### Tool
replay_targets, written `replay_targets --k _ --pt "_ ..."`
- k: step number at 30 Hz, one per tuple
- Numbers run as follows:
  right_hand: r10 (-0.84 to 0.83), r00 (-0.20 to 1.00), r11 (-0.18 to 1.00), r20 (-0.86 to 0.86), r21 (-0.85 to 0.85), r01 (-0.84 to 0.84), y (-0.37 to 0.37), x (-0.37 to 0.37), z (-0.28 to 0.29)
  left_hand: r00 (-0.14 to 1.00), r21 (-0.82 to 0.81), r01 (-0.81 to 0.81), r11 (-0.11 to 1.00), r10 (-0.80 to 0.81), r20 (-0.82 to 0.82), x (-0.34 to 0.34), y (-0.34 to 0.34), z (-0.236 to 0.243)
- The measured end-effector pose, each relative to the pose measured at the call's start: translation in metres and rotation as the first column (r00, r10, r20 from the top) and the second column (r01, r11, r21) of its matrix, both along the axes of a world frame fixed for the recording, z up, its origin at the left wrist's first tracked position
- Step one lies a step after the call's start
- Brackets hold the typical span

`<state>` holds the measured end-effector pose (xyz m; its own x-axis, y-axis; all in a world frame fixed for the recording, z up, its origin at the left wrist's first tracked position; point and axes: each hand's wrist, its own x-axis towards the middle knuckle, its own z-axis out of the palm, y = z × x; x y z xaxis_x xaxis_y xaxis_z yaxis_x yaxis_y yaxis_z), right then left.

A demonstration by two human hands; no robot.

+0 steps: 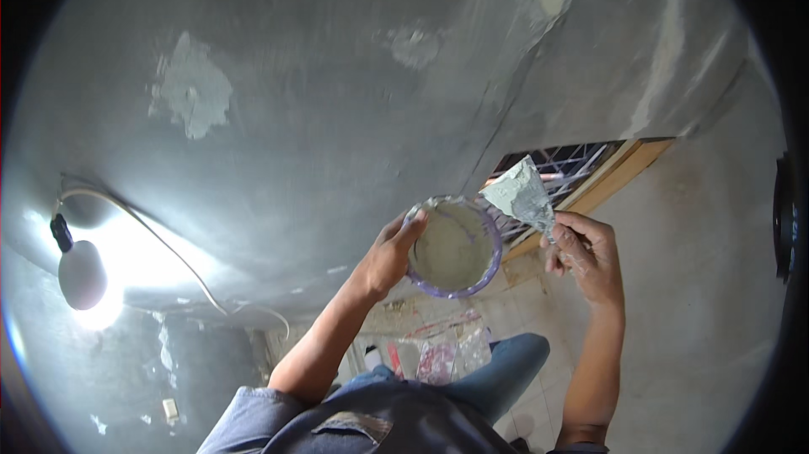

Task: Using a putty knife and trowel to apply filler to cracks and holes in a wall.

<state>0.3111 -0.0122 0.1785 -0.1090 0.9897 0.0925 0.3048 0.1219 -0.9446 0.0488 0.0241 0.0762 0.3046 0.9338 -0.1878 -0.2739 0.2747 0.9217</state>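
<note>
My left hand (392, 256) grips the rim of a round purple bowl (451, 291), thumb over the edge and the other fingers hidden beneath. Pale filler paste (451, 252) coats the inside of the bowl. In my right hand (590, 256) is a putty knife (533, 206), held by its handle between thumb and fingers. Its wide blade points up and left, loaded with pale paste, just right of the bowl and apart from it. Smears of paste mark my right fingers. Ahead stands a grey wall (320, 108) with a pale filled patch (195, 87).
A lit bulb (83, 275) hangs at the left on a white cable (160, 239). Behind the knife is an opening with a metal grille and wooden frame (619, 176). Plastic bags (438, 361) lie on the tiled floor by my legs. A switch plate (170, 409) sits lower left.
</note>
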Motion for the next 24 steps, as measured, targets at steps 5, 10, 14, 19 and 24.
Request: replay_targets --k 5,10,14,19,24 --pt "0.048 0.889 0.982 0.456 0.14 -0.125 -0.007 -0.01 0.004 0.994 0.073 0.046 0.996 -0.038 -0.098 -0.003 -0.003 -0.012" --pt "-0.033 0.782 0.924 0.623 0.318 -0.214 -0.012 -0.03 -0.017 0.957 0.183 0.052 0.982 0.003 -0.289 0.0 -0.009 -0.015" --pt "-0.229 0.604 0.907 0.763 0.392 -0.152 -0.017 -0.041 -0.025 0.919 0.245 0.007 0.969 0.09 -0.384 0.006 -0.011 -0.014" --pt "-0.175 0.668 0.835 0.723 0.468 -0.287 0.003 -0.029 -0.042 0.875 0.244 0.065 0.968 0.062 -0.48 0.007 -0.003 -0.019" --pt "-0.168 0.612 0.824 0.773 0.451 -0.344 0.007 -0.022 -0.049 0.909 0.174 0.167 0.97 -0.083 -0.409 0.006 0.003 -0.026"
